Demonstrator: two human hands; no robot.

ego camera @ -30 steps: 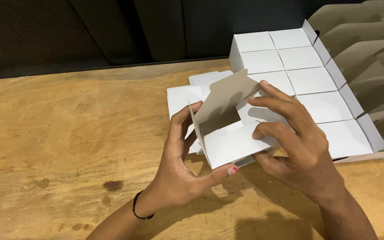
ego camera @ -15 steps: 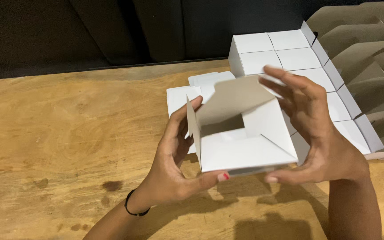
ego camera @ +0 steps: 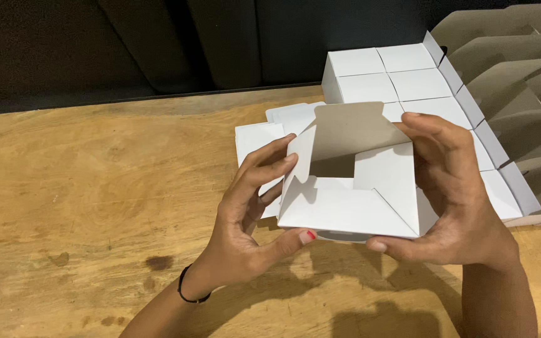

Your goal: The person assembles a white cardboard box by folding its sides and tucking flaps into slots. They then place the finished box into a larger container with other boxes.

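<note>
white folded cardboard box (ego camera: pixel 352 206) now turning squarer than second ago; left hand (ego camera: pixel 245 213) and right hand (ego camera: pixel 452 200) both clamping its sides, top flap standing open.

Bare forearms, a thin black band (ego camera: pixel 193 293) on the left wrist, red-painted thumbnail (ego camera: pixel 307 236).
</note>
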